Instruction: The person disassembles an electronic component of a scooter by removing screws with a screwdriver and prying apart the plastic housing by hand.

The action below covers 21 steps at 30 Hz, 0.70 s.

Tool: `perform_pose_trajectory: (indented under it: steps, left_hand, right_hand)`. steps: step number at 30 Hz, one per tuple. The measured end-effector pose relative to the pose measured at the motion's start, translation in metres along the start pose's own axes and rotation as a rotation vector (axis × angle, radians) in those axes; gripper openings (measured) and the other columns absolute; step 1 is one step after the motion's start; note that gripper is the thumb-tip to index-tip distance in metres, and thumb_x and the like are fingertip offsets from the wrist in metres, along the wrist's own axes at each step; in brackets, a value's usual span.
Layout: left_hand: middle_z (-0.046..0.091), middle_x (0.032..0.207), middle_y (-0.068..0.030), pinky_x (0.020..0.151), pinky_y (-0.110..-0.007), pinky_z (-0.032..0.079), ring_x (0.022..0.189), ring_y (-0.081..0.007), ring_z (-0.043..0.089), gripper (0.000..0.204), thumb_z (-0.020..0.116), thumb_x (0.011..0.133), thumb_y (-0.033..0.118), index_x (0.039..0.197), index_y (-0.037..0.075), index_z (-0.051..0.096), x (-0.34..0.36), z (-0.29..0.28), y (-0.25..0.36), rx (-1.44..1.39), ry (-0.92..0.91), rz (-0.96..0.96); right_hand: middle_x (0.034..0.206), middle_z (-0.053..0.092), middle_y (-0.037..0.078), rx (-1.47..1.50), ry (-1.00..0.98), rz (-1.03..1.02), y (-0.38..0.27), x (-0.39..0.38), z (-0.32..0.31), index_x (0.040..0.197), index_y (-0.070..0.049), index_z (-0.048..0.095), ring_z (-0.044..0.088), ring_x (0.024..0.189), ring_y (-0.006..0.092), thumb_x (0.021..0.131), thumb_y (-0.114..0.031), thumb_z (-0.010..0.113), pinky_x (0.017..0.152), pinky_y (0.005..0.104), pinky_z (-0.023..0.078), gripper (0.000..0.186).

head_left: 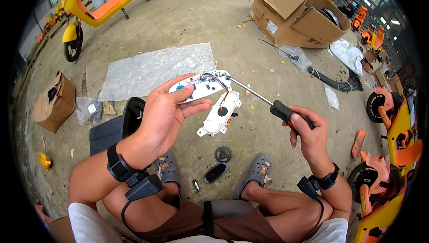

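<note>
A white rounded circuit board [203, 92] lies in my left hand [163, 109], pinched between thumb and fingers. Coloured wires [225, 83] run from it down to a white oval plastic housing [213, 120], which hangs below the board. My right hand [308, 129] grips the black handle of a screwdriver [283, 111]. The shaft slants up and left, its tip at the board's right end near the wires; whether it touches is too small to tell. On the ground between my feet are a toothed sprocket [223, 154], a black oval cover [216, 173] and a small metallic cylinder [195, 186].
A clear plastic sheet [156, 69] covers ground ahead. At left stand a small cardboard box [56, 102] and a yellow scooter [96, 8]; at far right, a large open carton [286, 19], a black cable bundle [335, 81] and orange-yellow scooter parts [393, 140].
</note>
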<state>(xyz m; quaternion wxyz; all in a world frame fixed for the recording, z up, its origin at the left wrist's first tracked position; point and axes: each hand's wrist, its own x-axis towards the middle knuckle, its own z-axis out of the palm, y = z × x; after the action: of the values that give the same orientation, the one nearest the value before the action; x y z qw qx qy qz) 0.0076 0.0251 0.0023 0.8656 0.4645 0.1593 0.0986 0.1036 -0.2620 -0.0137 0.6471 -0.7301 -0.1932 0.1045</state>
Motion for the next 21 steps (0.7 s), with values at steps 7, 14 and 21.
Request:
perform_pose_trajectory:
  steps: [7,14,21]
  left_hand:
    - [0.063,0.116,-0.0238,0.084,-0.033,0.059,0.094,-0.0294,0.069,0.036,0.047,0.099,0.004,0.131,-0.011,0.046,-0.0015,0.0016,0.0010,0.002,-0.009,0.003]
    - [0.062,0.116,-0.0243,0.083,-0.033,0.059,0.094,-0.0296,0.069,0.036,0.046,0.099,0.004,0.132,-0.012,0.045,-0.0030,0.0033,0.0019,0.006,0.009,-0.004]
    - [0.062,0.117,-0.0244,0.083,-0.033,0.059,0.094,-0.0295,0.069,0.036,0.046,0.099,0.004,0.132,-0.012,0.045,-0.0027,0.0033,0.0020,0.000,0.002,0.004]
  right_hand:
    - [0.086,0.071,0.016,0.043,0.005,0.001,0.0012,-0.0002,0.0008,0.113,0.007,0.065,0.056,0.050,0.0093,0.092,-0.016,0.065,0.042,0.0231,0.044,0.031]
    - [0.087,0.071,0.017,0.058,0.003,-0.005,0.0022,-0.0008,0.0016,0.113,0.007,0.065,0.057,0.052,0.0105,0.092,-0.016,0.065,0.044,0.0237,0.045,0.031]
    - [0.089,0.071,0.017,0.058,0.021,-0.032,0.0051,-0.0012,0.0006,0.113,0.007,0.065,0.058,0.053,0.0109,0.092,-0.012,0.065,0.045,0.0245,0.046,0.029]
